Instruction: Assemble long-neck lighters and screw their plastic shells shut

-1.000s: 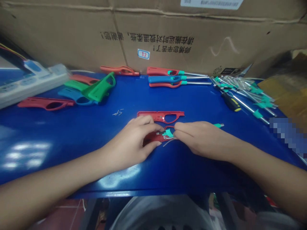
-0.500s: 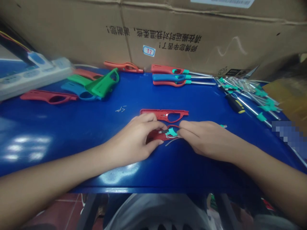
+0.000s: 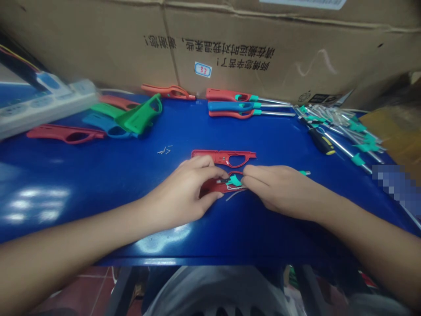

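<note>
Between my hands lies a red half shell of a long-nosed gas lighter (image 3: 213, 188), inner side up, with a teal trigger (image 3: 235, 180), a small black part and thin wires in it. My left hand (image 3: 189, 186) holds its handle end, thumb at the near edge and index fingertip on the black part. My right hand (image 3: 276, 188) is closed at the shell's front end, its fingertips pinched beside the trigger and hiding what lies under them. A teal and metal tip (image 3: 305, 173) pokes out beyond that hand. Just behind lies the matching red half shell (image 3: 205, 156).
Loose screws (image 3: 164, 150) lie left of centre. Coloured shells (image 3: 141, 116) and a power strip (image 3: 42, 107) are at the left. Lighters with metal tubes (image 3: 232, 107) lie along the cardboard box (image 3: 115, 48). A screwdriver (image 3: 322, 141) and piled metal tubes (image 3: 345, 125) are at the right.
My right fingertips have shifted slightly left along the shell's front end. My left hand stays in place; the view has drifted very slightly.
</note>
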Available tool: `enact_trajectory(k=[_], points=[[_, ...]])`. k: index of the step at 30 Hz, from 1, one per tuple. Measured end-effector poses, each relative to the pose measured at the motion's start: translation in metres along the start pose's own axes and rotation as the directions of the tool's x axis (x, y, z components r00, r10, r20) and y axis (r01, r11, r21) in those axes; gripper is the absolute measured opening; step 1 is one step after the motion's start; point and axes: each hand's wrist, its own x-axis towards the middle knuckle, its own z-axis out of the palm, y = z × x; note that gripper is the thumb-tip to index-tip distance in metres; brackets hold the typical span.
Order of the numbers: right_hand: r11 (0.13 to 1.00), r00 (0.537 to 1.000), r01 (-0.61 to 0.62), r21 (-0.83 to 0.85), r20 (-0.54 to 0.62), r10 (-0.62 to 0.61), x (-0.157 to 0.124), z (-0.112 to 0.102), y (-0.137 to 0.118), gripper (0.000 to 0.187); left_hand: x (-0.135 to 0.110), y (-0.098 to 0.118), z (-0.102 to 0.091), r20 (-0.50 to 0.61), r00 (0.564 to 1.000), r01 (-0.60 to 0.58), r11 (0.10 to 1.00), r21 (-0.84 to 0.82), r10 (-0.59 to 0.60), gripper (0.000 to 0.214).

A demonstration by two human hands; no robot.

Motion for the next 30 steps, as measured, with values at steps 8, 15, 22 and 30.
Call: enact_trajectory(k=[8, 15, 22, 30], points=[[0.999, 1.000, -0.022, -0.030, -0.017, 0.022, -0.0033, -0.0005, -0.0011, 0.032, -0.0003, -0.0023, -0.0005, 0.000, 1.000, -0.003, 1.000, 0.009, 0.003, 0.023], [1.000, 1.000, 0.001, 0.005, 0.000, -0.001, -0.0010, -0.0005, 0.0004, 0.032, 0.0010, 0.0002, -0.0020, 0.021, 1.000, 0.012, 1.000, 0.008, -0.012, 0.023], [0.995, 0.999, 0.023, 0.094, 0.035, -0.027, 0.0018, -0.0004, 0.0017, 0.033, 0.0006, -0.0004, -0.0007, 0.003, 1.000, 0.002, 1.000, 0.009, -0.002, 0.022], [0.999, 0.999, 0.002, 0.053, 0.053, -0.004, -0.0018, 0.0016, 0.0011, 0.027, -0.0044, 0.0012, -0.0011, 0.012, 0.996, -0.086, 0.983, 0.161, 0.085, 0.039]])
